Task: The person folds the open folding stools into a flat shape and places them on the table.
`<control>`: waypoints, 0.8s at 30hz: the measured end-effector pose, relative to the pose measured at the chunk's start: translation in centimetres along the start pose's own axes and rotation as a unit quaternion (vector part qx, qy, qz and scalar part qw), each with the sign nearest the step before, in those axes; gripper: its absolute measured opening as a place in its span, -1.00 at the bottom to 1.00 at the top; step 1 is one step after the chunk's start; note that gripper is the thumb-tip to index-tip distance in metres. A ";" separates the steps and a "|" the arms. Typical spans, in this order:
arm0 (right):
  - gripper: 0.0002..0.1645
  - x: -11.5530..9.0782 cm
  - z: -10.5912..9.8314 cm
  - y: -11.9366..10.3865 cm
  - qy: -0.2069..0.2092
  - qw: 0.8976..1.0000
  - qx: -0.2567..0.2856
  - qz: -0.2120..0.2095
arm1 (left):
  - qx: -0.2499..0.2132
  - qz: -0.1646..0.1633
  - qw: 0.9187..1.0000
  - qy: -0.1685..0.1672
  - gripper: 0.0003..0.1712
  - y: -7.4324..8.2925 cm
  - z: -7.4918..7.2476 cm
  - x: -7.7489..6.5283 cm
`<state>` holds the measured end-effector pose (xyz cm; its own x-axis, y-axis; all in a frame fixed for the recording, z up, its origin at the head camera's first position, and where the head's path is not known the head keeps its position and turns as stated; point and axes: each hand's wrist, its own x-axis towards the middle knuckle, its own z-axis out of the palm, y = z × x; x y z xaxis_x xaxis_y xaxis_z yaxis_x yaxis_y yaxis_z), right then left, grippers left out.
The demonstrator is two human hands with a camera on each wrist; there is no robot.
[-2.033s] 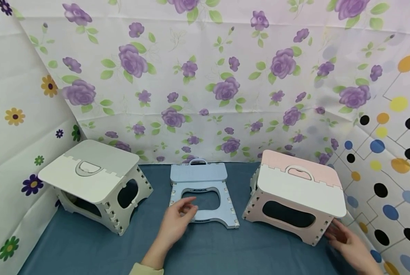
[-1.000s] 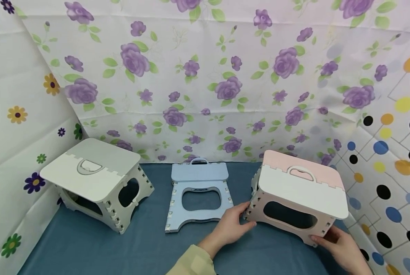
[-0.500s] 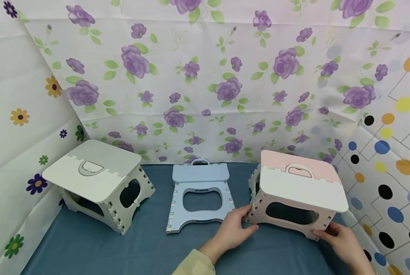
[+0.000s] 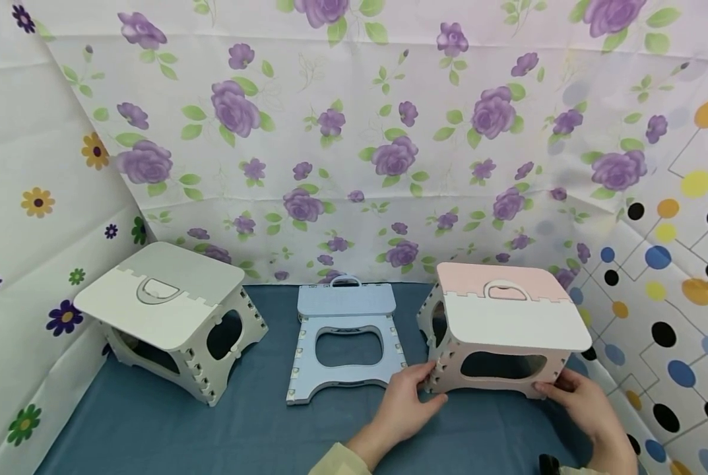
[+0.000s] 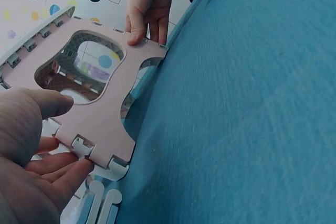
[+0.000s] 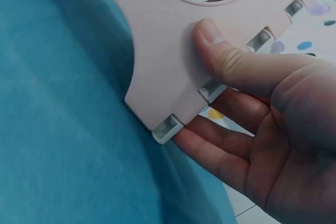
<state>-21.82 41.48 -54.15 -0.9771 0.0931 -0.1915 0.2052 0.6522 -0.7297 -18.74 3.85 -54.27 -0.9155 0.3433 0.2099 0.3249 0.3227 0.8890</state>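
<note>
A pink folding step stool with a white front half on its top (image 4: 511, 320) stands unfolded at the right. My right hand (image 4: 588, 402) pinches its right front leg; in the right wrist view the thumb (image 6: 210, 40) lies on the pink panel (image 6: 163, 51) and the fingers pass behind the edge. At the left front corner my left hand (image 4: 402, 402) touches the leg with extended fingers. Its thumb stands off in front of the panel (image 5: 107, 124) in the left wrist view. A blue folding stool (image 4: 346, 300) lies flat beside that hand.
A white and grey folding stool (image 4: 163, 290) stands unfolded at the left. All three are on a blue cloth (image 4: 241, 435). A floral curtain (image 4: 330, 165) hangs behind, and a dotted sheet (image 4: 686, 316) closes the right side.
My left hand has left the blue stool and come to the pink stool's left corner. The pink stool has turned, its right end swinging back, so its front now faces me more squarely.
</note>
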 end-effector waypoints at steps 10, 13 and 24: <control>0.21 0.8 0.6 0.8 -0.007 0.998 0.057 0.041 | 0.010 -0.003 0.998 0.056 -0.38 -0.5 1.2 0.0; 0.23 0.7 0.5 1.6 -0.007 0.997 0.067 0.049 | -0.020 -0.010 0.998 0.054 -0.38 -0.6 1.6 0.0; 0.16 1.1 0.7 1.7 0.005 0.997 0.068 0.035 | -0.092 -0.042 0.991 0.086 -0.33 -0.7 2.6 0.7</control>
<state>-22.49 42.14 -56.03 -0.9605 0.1432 -0.2386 0.2779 0.5362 -0.7970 -19.02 6.10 -55.82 -0.9695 0.1623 0.1836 0.2112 0.1729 0.9620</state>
